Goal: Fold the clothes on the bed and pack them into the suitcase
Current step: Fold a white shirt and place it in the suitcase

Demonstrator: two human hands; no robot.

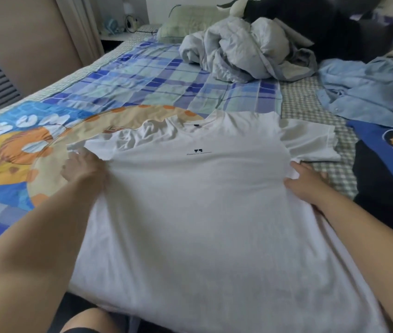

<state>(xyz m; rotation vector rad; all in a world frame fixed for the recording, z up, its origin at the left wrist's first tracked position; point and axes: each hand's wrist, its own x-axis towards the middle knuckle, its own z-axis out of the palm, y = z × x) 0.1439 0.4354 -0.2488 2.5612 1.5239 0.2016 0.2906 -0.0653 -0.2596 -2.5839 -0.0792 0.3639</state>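
**White tee spread on the bed**

The tee (205,200) lies face up on the bed (142,75), hem toward the person. The left hand (82,168) and right hand (307,182) each pinch its side edge just below a sleeve. A blue shirt (368,92) and a navy top (387,150) lie at right, a quilt (245,54) beyond.

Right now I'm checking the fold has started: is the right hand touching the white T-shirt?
Touching. The head view shows the right hand gripping the white T-shirt at its edge below the sleeve, with the fabric bunched under the fingers.
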